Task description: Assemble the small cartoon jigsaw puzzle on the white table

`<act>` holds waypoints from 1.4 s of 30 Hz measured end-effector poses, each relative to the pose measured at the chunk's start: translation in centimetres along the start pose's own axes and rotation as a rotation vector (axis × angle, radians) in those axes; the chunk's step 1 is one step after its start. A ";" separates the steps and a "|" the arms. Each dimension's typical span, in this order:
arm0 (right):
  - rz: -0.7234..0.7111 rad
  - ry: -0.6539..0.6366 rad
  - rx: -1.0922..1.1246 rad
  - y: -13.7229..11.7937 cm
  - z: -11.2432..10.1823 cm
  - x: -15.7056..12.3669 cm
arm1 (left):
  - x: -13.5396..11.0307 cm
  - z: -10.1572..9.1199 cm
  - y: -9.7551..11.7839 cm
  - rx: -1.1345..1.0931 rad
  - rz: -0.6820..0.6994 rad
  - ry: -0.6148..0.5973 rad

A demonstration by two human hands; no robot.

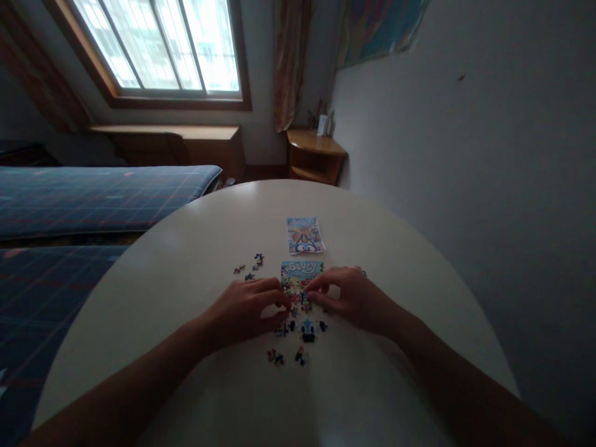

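Note:
A partly joined jigsaw puzzle (302, 269) with blue lettering along its top lies flat on the white round table (209, 230). My left hand (254, 307) rests at its left edge, fingers curled and tips drawn together; what they hold, if anything, is hidden. From the other side my right hand (344, 293) pinches a small puzzle piece at the puzzle's lower part, thumb and index nearly meeting. Below the fingers lies a blue and black group of pieces (308, 330). Nearer to me are loose puzzle pieces (275, 357) and another small cluster of pieces (301, 356).
Behind the puzzle lies a printed packet (305, 236) with a blue cartoon face. More loose pieces (258, 259) lie to the left. A plaid mattress (102, 195) stands left of the table; a white wall (442, 155) runs along the right. A corner shelf (316, 143) stands beyond.

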State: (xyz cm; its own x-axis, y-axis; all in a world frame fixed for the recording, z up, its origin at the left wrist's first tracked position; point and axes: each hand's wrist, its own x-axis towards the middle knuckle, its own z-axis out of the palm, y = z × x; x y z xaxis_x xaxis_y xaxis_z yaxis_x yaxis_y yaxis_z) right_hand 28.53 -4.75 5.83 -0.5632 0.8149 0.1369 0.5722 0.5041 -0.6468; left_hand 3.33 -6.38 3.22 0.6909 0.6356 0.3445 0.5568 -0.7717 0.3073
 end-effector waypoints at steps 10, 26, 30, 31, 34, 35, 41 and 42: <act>0.058 -0.098 0.330 -1.7 1.7 0.2 | 0.6 0.2 0.5 0.145 0.132 0.212; 0.392 -0.032 0.377 3.5 -2.9 -0.2 | 0.6 0.2 2.3 -0.127 0.184 -0.306; 0.441 -0.048 0.319 3.6 -2.8 -0.2 | 0.5 0.3 2.1 -0.109 0.174 -0.321; 0.451 -0.052 0.307 3.5 -2.7 -0.2 | 0.5 0.4 2.1 -0.102 0.170 -0.329; 0.465 -0.028 0.253 3.4 -2.7 -0.1 | 0.4 0.3 2.0 -0.086 0.163 -0.350; 0.454 -0.013 0.241 3.2 -2.7 -0.1 | 0.4 0.3 2.0 -0.083 0.164 -0.354; 0.346 -0.042 0.291 1.7 -2.7 -0.2 | 0.7 0.3 2.4 -0.078 0.163 -0.346; 0.340 -0.038 0.274 1.4 -2.7 -0.4 | 0.7 0.4 2.5 -0.081 0.168 -0.337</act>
State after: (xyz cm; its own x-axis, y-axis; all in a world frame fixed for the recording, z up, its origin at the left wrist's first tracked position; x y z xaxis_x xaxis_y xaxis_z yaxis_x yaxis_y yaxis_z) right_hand 31.14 -3.55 6.85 -0.3946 0.9077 -0.1430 0.5525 0.1100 -0.8262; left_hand 5.42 -7.86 3.92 0.8898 0.4476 0.0892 0.3940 -0.8519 0.3451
